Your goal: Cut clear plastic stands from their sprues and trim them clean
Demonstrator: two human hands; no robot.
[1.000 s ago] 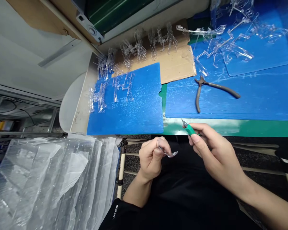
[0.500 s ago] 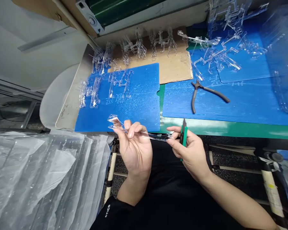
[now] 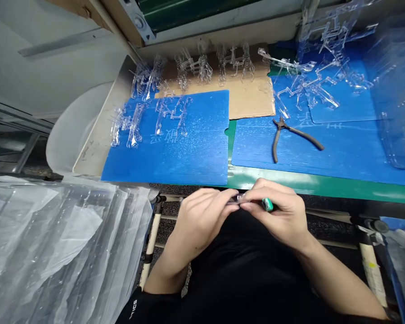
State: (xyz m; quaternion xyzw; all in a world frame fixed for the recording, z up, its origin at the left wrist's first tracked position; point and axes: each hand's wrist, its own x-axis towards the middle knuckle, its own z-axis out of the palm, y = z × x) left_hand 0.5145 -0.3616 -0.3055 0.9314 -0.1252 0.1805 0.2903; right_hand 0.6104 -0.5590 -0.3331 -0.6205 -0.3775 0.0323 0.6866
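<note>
My left hand (image 3: 202, 218) pinched a shiny, clear plastic piece (image 3: 235, 199), mostly hidden by my fingers, while my right hand (image 3: 281, 211) pinched its end and held a green-handled tool (image 3: 267, 204). It was near the edge of the smooth green table (image 3: 290, 179), where flat blue plastic sheets (image 3: 195, 155) lay. Dark metal pliers (image 3: 301, 134) rested there, and wrinkly, see-through wrapping (image 3: 77, 238) was on my left.

pliers (image 3: 281, 124) lie on a sheet (image 3: 344, 150), left of an apparent tray (image 3: 398, 155).
</note>
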